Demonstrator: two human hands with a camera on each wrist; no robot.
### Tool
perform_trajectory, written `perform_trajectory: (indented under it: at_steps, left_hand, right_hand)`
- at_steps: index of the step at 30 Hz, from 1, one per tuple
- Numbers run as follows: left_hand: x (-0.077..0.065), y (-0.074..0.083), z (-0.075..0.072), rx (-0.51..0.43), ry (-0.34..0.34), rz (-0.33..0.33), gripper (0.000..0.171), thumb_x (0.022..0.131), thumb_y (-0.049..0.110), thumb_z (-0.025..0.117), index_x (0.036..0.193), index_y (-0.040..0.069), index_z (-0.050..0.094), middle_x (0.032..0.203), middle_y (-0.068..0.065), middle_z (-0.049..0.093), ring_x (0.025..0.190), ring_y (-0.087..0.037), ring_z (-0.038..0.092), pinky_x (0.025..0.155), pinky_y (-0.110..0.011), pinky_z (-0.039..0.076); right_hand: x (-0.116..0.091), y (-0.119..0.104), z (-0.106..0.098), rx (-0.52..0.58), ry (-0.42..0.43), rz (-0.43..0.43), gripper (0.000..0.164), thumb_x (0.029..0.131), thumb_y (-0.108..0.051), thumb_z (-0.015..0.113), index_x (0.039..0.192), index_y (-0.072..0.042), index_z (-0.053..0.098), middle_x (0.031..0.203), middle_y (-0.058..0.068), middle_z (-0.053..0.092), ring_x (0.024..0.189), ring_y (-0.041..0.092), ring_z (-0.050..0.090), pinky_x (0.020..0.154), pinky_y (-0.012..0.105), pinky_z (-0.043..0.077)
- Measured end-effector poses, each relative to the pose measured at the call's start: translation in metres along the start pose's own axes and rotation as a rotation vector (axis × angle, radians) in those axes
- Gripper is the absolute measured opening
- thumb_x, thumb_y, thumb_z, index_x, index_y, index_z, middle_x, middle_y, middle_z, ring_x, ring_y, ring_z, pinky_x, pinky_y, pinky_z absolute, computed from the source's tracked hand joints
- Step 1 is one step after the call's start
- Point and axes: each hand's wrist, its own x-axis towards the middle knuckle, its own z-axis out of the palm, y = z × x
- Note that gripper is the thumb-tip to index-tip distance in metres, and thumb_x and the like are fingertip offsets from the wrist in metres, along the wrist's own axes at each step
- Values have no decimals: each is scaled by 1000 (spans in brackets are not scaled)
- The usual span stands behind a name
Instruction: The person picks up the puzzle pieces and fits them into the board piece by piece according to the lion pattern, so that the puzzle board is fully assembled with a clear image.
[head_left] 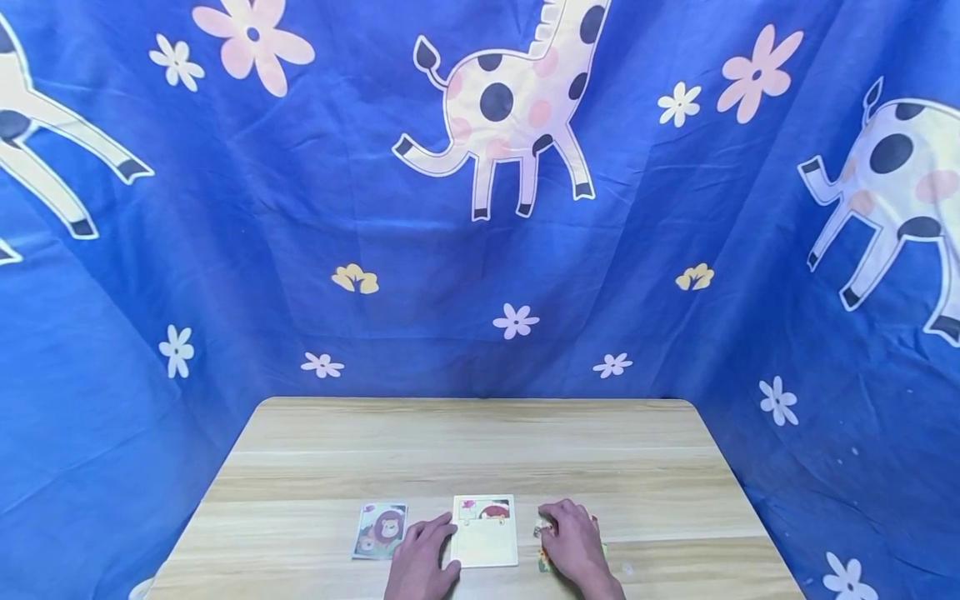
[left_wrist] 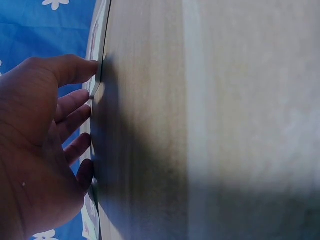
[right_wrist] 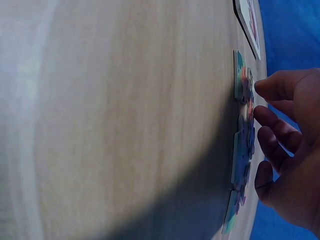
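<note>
A square jigsaw board (head_left: 483,546) lies on the table in the head view, with pieces fitted along its top and its pale base bare below. My left hand (head_left: 423,557) rests at the board's left side, thumb near the lower corner and fingertips at the edge. In the left wrist view the fingers (left_wrist: 75,117) are loosely bent. To the right of the board, my right hand (head_left: 573,542) reaches over loose jigsaw pieces (head_left: 543,563) and partly hides them. The right wrist view shows the thumb and fingertips apart, right at the colourful pieces (right_wrist: 241,157).
A picture card with a lion (head_left: 388,532) lies left of the board, beside my left hand. The wooden table (head_left: 480,442) has rounded far corners. Blue cloth (head_left: 420,333) printed with giraffes and flowers hangs behind and on both sides.
</note>
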Motion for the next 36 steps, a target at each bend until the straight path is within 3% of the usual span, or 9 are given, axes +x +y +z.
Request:
perform_trajectory:
  at_steps: [14, 21, 26, 30, 34, 36]
  left_hand:
    - [0, 1, 0, -4, 6, -7, 49, 67, 31, 72, 114, 19, 67, 132, 5, 61, 116, -25, 52, 88, -50, 46]
    - [0, 1, -1, -2, -26, -14, 49, 68, 31, 73, 115, 19, 67, 134, 4, 60, 117, -26, 51, 89, -51, 46]
    - [0, 0, 0, 0, -18, -7, 49, 68, 32, 73, 115, 19, 67, 133, 5, 60, 117, -26, 51, 89, -51, 46]
    - [0, 0, 1, -1, -7, -9, 49, 67, 31, 73, 114, 19, 67, 133, 5, 60, 116, -26, 51, 89, -50, 46]
    - [0, 1, 0, -7, -12, -13, 48, 68, 31, 73, 114, 19, 67, 133, 4, 60, 117, -26, 51, 90, -51, 45]
    - [-1, 1, 0, -8, -18, -13, 48, 68, 31, 72, 114, 18, 67, 134, 4, 60, 117, -27, 51, 90, -52, 45]
  right_hand:
    - [0, 2, -1, -3, -31, -9, 33, 69, -12, 75, 101, -22, 74, 94, -8, 65, 93, 19, 61, 93, 72, 36]
    - [-1, 3, -1, 9, -29, -7, 37, 68, -13, 76, 104, -21, 73, 92, -8, 61, 91, 18, 60, 94, 72, 36]
    - [-4, 5, -2, 2, 1, -27, 38, 70, -20, 78, 107, -29, 71, 87, -13, 59, 85, 11, 57, 86, 51, 44]
    - [-5, 7, -3, -10, 9, -39, 38, 73, -23, 77, 109, -31, 71, 90, -13, 66, 88, 14, 62, 76, 39, 41]
    - [-4, 7, -3, 37, 1, -29, 36, 76, -19, 75, 110, -30, 71, 99, -7, 72, 101, 23, 66, 85, 52, 45]
    - [-4, 6, -2, 73, -4, -18, 35, 77, -18, 75, 109, -29, 71, 96, -7, 72, 99, 21, 67, 87, 55, 45]
